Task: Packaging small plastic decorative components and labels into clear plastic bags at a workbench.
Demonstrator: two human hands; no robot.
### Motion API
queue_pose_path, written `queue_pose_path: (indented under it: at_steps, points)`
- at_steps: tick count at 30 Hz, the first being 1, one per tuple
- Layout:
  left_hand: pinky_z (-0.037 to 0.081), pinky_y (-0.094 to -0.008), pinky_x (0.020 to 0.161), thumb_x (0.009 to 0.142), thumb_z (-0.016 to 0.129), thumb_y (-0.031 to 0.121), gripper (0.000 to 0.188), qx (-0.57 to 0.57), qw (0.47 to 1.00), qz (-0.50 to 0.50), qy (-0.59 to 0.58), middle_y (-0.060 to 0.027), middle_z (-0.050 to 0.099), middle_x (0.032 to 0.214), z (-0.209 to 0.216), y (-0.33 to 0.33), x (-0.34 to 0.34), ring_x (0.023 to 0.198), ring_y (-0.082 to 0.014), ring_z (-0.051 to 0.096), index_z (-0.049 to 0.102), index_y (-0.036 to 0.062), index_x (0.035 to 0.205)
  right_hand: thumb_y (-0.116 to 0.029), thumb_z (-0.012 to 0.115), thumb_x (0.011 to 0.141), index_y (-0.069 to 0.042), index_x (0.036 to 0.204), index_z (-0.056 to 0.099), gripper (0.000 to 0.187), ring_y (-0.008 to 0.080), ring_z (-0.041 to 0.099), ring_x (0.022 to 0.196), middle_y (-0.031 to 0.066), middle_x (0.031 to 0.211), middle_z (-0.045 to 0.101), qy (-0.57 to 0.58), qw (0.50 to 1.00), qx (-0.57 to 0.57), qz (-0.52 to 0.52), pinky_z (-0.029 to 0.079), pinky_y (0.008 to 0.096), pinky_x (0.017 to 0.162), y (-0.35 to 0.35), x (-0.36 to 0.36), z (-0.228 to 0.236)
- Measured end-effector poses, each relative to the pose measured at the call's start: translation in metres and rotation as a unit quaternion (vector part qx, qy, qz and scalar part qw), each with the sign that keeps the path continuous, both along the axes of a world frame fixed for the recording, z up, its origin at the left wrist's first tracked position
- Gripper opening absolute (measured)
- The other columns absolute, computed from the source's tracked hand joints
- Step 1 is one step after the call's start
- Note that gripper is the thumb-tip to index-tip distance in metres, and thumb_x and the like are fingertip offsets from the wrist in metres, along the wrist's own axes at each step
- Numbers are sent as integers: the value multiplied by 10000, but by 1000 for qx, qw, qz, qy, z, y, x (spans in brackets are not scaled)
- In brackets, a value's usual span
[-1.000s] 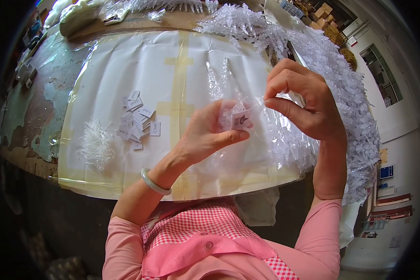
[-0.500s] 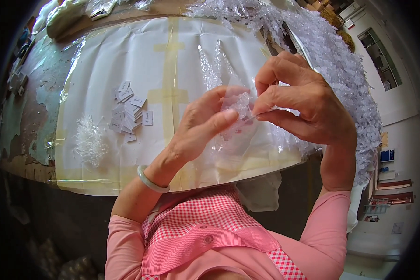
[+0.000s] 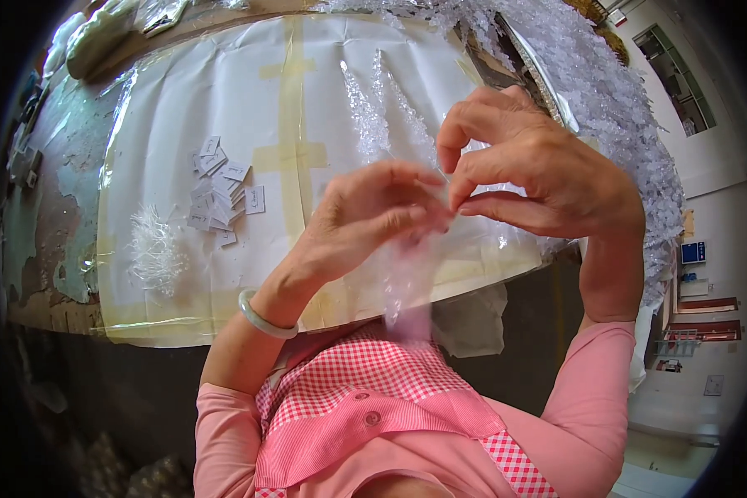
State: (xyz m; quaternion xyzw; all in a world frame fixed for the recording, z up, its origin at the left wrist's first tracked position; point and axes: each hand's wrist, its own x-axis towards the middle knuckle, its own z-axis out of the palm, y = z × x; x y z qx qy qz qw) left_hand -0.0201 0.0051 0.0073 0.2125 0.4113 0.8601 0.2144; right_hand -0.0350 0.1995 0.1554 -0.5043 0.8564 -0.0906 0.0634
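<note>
Over the near edge of the table, my left hand (image 3: 378, 207) pinches the top of a small clear plastic bag (image 3: 411, 286). The bag hangs down blurred, with clear pieces inside. My right hand (image 3: 531, 170) is closed in a pinch close to the left fingertips. What sits between its thumb and finger is too small to make out. Beyond my hands lie narrow clear bags of glittering pieces (image 3: 365, 116) on the white covering. Left of my hands, small white printed tags (image 3: 220, 191) lie in a loose pile, near a bunch of white strings (image 3: 156, 253).
White paper under clear film, fixed with yellowish tape (image 3: 292, 108), covers the table. A large heap of clear packets (image 3: 589, 108) runs along the right side. Peeling green paint marks the table's left part (image 3: 66, 191). A wrapped bundle (image 3: 100, 46) sits far left.
The bag was held up between my hands, spread over the table; now it hangs down below my left fingers. My left fingers have closed in toward the right fingertips.
</note>
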Motion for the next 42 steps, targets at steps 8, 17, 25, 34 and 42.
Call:
queue_pose_path:
  at_steps: [8, 17, 25, 34, 42]
  points:
    - [416, -217, 494, 959, 534, 25, 121, 31, 987, 125, -98, -124, 690, 921, -43, 8, 8, 567, -108, 550, 634, -2, 1022, -163, 787, 766, -64, 1020, 602, 329, 184, 585, 875, 55, 956, 592, -227, 934, -207, -183, 462, 318, 777, 4, 25, -77]
    - [497, -233, 562, 962, 503, -23, 129, -5, 988, 146, -55, -123, 678, 934, -40, 10, 18, 633, -120, 596, 613, -38, 1029, -287, 851, 706, -38, 1014, 563, 489, 157, 570, 653, 39, 769, 588, -278, 899, -119, -317, 455, 310, 587, -18, 70, -167]
    - [354, -395, 1079, 880, 666, 123, 613, -132, 948, 163, 239, -208, 442, 1440, -21, -14, 22, 1344, -300, 433, 394, 57, 1426, -237, 802, 762, -10, 1093, 637, 434, 106, 563, 645, 54, 714, 608, -288, 873, -266, -290, 467, 293, 595, -5, 55, -145]
    - [489, -323, 887, 816, 730, 93, 868, -104, 994, -17, -6, -175, 509, 1327, -23, -17, 24, 1082, -202, 577, 210, 48, 1510, -119, 764, 791, 15, 1175, 620, 431, 99, 635, 896, 55, 937, 691, -291, 870, -293, -268, 514, 279, 769, -8, 42, -94]
    - [512, -280, 710, 836, 615, -5, 682, -111, 994, -10, -5, -113, 605, 1143, 7, -20, 16, 864, -148, 619, 339, 27, 1458, -314, 723, 864, -1, 1061, 671, 372, 161, 575, 971, 99, 1032, 618, -40, 900, -354, -253, 465, 292, 837, 19, 24, -29]
